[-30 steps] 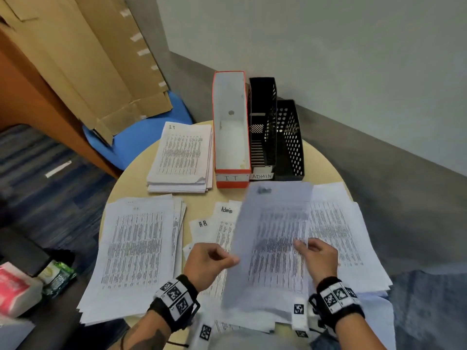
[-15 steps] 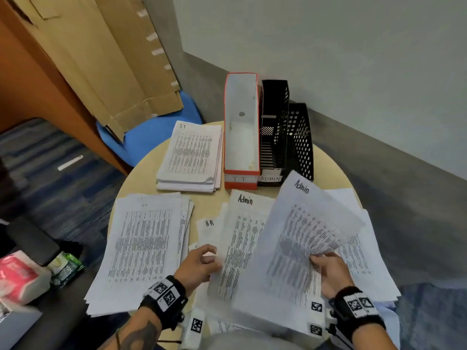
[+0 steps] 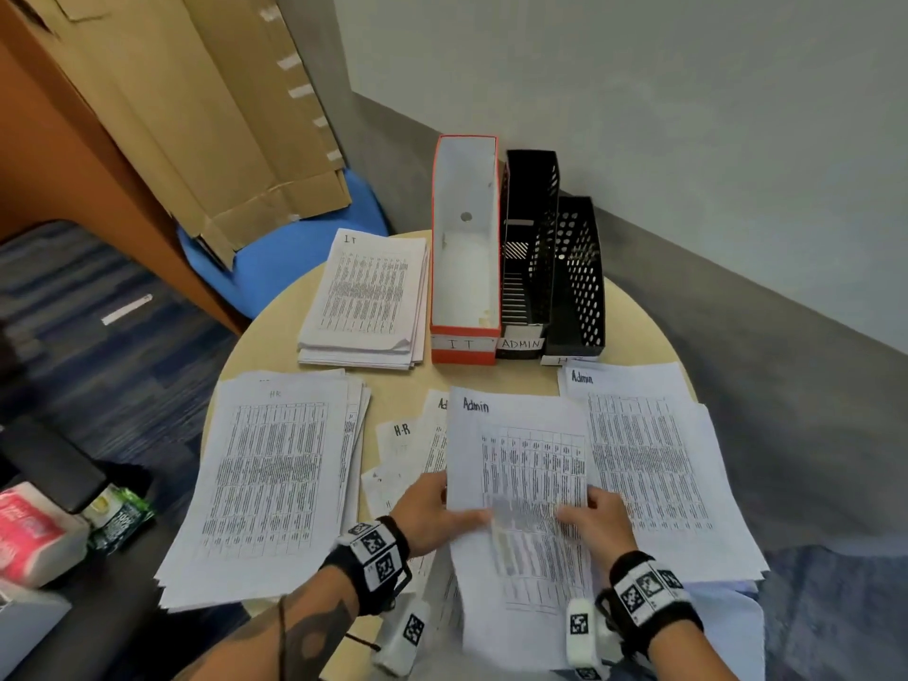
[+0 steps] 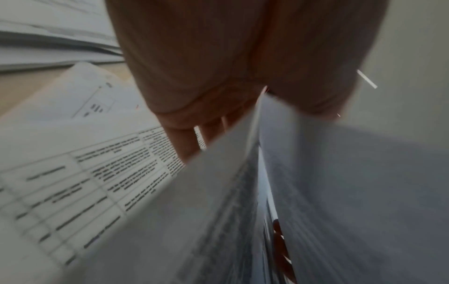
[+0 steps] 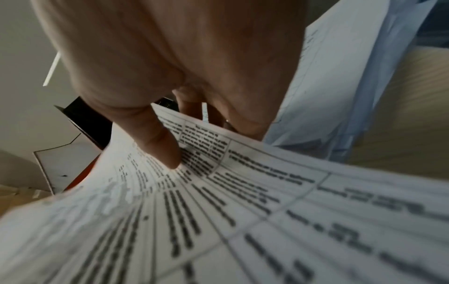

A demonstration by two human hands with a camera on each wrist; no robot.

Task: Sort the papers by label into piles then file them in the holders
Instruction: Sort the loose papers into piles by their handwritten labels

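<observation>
An Admin sheet (image 3: 521,464) lay between the hands at the bench's (image 3: 275,331) near edge — the left hand (image 3: 432,513) pinched its left margin, the right hand (image 3: 597,521) gripped its right side, thumb on top, beside the Admin pile (image 3: 653,464).

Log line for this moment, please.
phase: sorting | left hand: holds Admin sheet | right hand: holds same sheet | IT holder: empty

black wristbands (image 3: 648,589), checkered marker tags; tattooed left forearm (image 3: 304,636).
</observation>
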